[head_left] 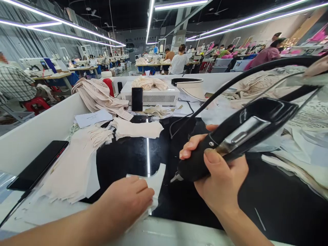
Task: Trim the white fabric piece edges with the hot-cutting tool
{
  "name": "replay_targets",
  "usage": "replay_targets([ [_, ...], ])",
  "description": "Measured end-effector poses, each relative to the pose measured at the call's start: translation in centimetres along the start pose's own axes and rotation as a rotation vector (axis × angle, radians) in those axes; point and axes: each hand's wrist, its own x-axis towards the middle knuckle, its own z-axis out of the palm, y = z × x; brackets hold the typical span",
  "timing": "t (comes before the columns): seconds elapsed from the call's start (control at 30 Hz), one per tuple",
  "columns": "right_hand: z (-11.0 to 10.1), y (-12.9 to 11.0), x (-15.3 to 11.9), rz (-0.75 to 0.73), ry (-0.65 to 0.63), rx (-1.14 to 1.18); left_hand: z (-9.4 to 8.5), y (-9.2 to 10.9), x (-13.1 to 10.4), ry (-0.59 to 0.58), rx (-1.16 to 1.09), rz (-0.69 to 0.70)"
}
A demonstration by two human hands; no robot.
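We pressed our left hand (128, 200) flat on the white fabric piece (156, 179) to keep it steady, while our right hand (217, 174) gripped the black hand tool (230, 140), its tip close to the piece

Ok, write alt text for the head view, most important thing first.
The right hand holds a black corded hand tool, tip down over a glossy black worktop, while the left hand presses a pale fabric piece. Stacked cut fabric and a phone lie left.

Long factory hall: ceiling light strips (151, 17) (very bright), rows of worktables (84, 69).
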Motion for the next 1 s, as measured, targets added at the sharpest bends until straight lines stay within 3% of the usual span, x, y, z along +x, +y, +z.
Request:
replay_targets([
  [0.13, 0.2, 0.1, -0.2, -0.01, -0.008, -0.008, 1.2, 0.5, -0.6, -0.048, 0.072, 0.011],
  [0.47, 1.2, -0.2, -0.2, 0.047, -0.052, 0.033, -0.8, -4.6, -1.5, 0.04, -0.186, 0.135],
  [0.7, 1.3, -0.6, -0.7, 0.045, -0.068, 0.011, 0.6, -4.6, 1.2, 0.051, -0.182, 0.011],
  [0.83, 0.8, -1.0, -1.3, 0.067, -0.091, -0.02, 1.6, -5.0, 2.8, 0.056, -0.126, 0.036],
  [1.0, -0.8, -1.6, -2.0, 0.134, -0.137, -0.041, 2.1, -5.6, 3.0, 0.028, -0.091, 0.083],
])
